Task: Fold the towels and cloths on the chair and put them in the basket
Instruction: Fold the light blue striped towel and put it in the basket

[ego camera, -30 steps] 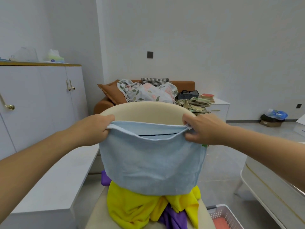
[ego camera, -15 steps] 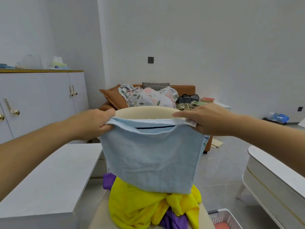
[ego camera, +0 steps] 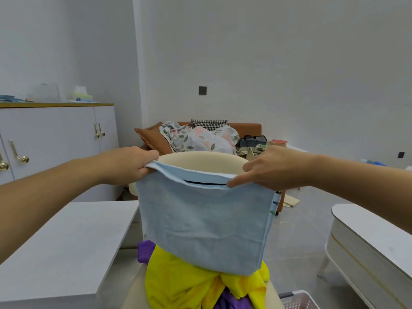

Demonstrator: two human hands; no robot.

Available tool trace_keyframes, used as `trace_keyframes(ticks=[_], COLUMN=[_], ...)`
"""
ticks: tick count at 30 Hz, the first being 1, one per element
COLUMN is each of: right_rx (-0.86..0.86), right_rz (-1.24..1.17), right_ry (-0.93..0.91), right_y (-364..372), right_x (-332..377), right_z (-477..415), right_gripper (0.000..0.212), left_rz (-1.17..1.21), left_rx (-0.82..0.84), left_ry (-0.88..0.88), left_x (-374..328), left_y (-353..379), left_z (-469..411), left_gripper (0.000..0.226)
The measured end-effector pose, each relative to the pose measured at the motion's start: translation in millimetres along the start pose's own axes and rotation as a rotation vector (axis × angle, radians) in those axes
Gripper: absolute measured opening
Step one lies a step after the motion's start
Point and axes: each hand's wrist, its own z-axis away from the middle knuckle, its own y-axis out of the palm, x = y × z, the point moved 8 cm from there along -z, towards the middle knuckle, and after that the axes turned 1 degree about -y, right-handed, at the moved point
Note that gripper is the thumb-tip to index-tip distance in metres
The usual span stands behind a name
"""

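Left hand [ego camera: 131, 166] and right hand [ego camera: 274, 170] pinch the top edge of the doubled blue towel [ego camera: 205, 226]; a slackened pinch could let its layers slide askew.

A lived-in sitting room in a home.
At centre back, a brown upholstered sofa [ego camera: 247, 129] carries a black-and-white checked cushion [ego camera: 209, 124] and a crumpled floral quilt [ego camera: 200, 139]. At the left stands a white cupboard with brass-coloured handles [ego camera: 55, 134], a tissue box [ego camera: 80, 95] on its top. In the lower middle a cream round-backed chair [ego camera: 200, 159] is heaped with yellow and purple cloths [ego camera: 178, 284]. A white plastic laundry basket [ego camera: 298, 301] shows in the bottom right corner, and a white oval low table [ego camera: 374, 233] lies along the right edge.
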Motion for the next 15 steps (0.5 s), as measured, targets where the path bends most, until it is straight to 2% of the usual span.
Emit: trace_keyframes(ticks=[4,7,8,11,12,15], right_rx=[0.071,0.081,0.073,0.042,0.038,0.031], right_rz=[0.017,-0.106,-0.158,-0.294,-0.339,-0.451], right_ry=[0.090,0.207,0.237,0.311,0.337,0.382], right_y=[7,3,2,-3,-4,-5], right_x=[-17,-39,-45,-58,-61,-66], right_z=[0,6,9,18,21,27], right_gripper=[0.017,0.006,0.005,0.013,0.016,0.019], left_rz=[0.001,0.019,0.031,0.057,0.069,0.096], left_rx=[-0.009,-0.042,-0.056,-0.099,-0.093,-0.076], left_ry=[-0.018,0.025,0.043,0.112,0.120,0.098], left_x=[-1,-3,-3,-8,-9,-12], left_y=[-15,-26,-30,-39,-39,-38], left_z=[-1,-2,-2,0,1,-1], left_gripper=[0.025,0.022,0.024,0.064,0.067,0.042])
